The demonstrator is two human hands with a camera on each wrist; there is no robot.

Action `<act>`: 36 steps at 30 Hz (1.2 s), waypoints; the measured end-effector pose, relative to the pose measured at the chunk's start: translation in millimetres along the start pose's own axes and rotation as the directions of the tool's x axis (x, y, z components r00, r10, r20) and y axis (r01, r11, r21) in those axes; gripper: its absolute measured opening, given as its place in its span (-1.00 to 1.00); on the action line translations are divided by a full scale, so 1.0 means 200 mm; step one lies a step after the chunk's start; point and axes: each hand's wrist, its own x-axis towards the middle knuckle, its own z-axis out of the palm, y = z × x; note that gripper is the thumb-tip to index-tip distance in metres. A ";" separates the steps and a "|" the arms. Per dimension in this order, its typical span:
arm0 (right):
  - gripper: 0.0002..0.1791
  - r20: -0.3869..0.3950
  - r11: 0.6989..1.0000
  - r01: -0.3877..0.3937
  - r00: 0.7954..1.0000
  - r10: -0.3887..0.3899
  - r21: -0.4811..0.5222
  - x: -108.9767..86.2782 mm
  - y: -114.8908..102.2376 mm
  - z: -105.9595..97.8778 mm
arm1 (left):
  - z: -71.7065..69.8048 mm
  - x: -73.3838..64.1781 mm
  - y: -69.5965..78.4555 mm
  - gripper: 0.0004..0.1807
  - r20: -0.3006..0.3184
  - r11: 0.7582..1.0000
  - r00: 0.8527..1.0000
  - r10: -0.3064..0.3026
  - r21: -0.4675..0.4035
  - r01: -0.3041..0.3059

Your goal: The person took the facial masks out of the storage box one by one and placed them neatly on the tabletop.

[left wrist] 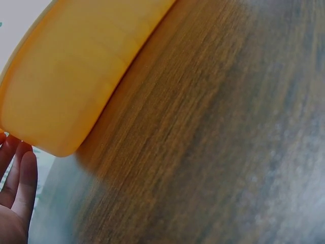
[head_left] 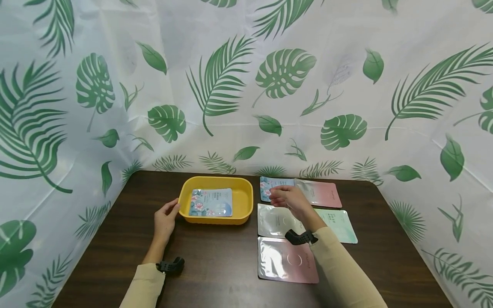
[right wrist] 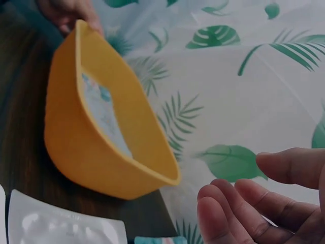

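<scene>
At the left end of a yellow plastic basin (head_left: 246, 205), my left hand (head_left: 165, 220) pinches the rim; the left wrist view shows the fingers (left wrist: 28, 173) at its end wall. Inside the basin lies a blue floral sheet-mask packet (head_left: 212, 202). My right hand (head_left: 290, 199) hovers over the packets on the right, fingers loosely bent and holding nothing. Under and around it lie another blue floral packet (head_left: 265, 188), a silver-pink packet (head_left: 325, 193), a silver-white packet (head_left: 273, 220) and a pale green packet (head_left: 340, 224). Nearer me is a pink packet (head_left: 289, 261).
Everything stands on a dark brown wooden table (head_left: 215, 261). A white cloth (head_left: 231, 145) printed with green leaves hangs behind the table and along its sides. Black bands with small cameras (head_left: 171, 266) sit on both wrists.
</scene>
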 end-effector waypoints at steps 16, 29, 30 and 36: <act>-0.59 0.066 0.999 -0.044 0.997 0.044 0.000 0.15 -0.05 0.21 | 0.01 0.00 0.00 -0.57 -0.005 0.999 1.000 -0.001 0.036 0.001; -0.62 0.058 0.987 -0.104 0.992 0.112 -0.120 0.22 -0.12 0.39 | -0.01 0.01 0.04 -0.63 0.013 0.997 1.000 -0.025 0.075 0.024; -0.62 0.062 0.987 -0.105 0.992 0.113 -0.121 0.23 -0.12 0.40 | -0.01 0.02 0.05 -0.63 0.014 0.997 0.999 -0.029 0.078 0.028; -0.56 0.059 0.981 -0.149 0.986 0.157 -0.126 0.28 -0.10 0.47 | -0.01 0.02 0.06 -0.61 0.027 0.994 0.998 -0.063 0.087 0.061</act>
